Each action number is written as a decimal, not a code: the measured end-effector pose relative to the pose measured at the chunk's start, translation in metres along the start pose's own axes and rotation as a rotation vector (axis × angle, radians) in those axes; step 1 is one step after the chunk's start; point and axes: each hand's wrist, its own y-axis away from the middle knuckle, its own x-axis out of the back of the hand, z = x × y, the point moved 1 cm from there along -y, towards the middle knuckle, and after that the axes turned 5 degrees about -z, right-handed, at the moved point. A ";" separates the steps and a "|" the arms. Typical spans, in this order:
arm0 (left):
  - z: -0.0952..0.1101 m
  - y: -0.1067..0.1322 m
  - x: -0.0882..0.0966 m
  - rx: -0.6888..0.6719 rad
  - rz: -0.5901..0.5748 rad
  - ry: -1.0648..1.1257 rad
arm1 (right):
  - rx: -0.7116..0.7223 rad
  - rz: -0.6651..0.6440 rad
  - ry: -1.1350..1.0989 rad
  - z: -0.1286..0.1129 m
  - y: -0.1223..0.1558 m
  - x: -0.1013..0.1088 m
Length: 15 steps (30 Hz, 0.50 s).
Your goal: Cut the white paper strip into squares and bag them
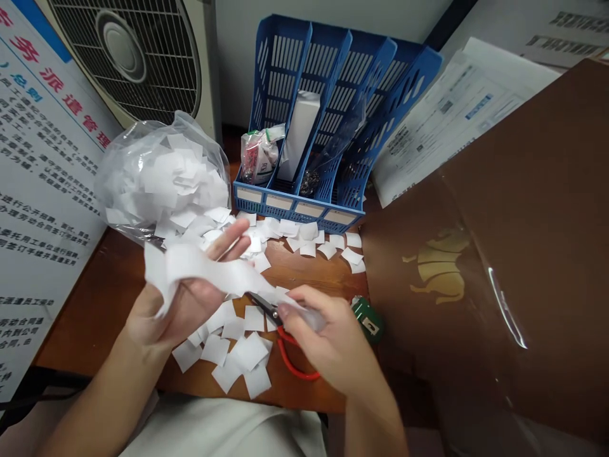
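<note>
The hands differ in their grip. The left hand (202,303) lies palm up, fingers loosely spread and not closed on anything, with a white strip (216,270) draped across it; the strip hides the thumb. The right hand (330,339) is closed in a pinch, thumb against fingers, on the strip's other end. The strip spans the gap between them above the desk (309,273), its free left end curling past the left wrist.

It looks very light and limp, like thin paper or soft cloth; which, I cannot tell. It would probably bend, flutter and crease easily, so a gentle pinch at the end, with the flat palm bearing the middle, should suit it better than a fist.

The scissors (270,310), red-handled, sit just below the strip, beside the right hand; whether any finger touches them is unclear. White squares (252,350) lie scattered beneath the hands, and more fill a clear plastic bag (183,122). A green tape measure (367,318) rests beyond the right hand, near a blue file rack (304,219).
</note>
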 end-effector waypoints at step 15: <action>-0.005 -0.036 0.003 0.039 0.428 -0.534 | 0.167 -0.353 0.371 -0.028 0.028 -0.082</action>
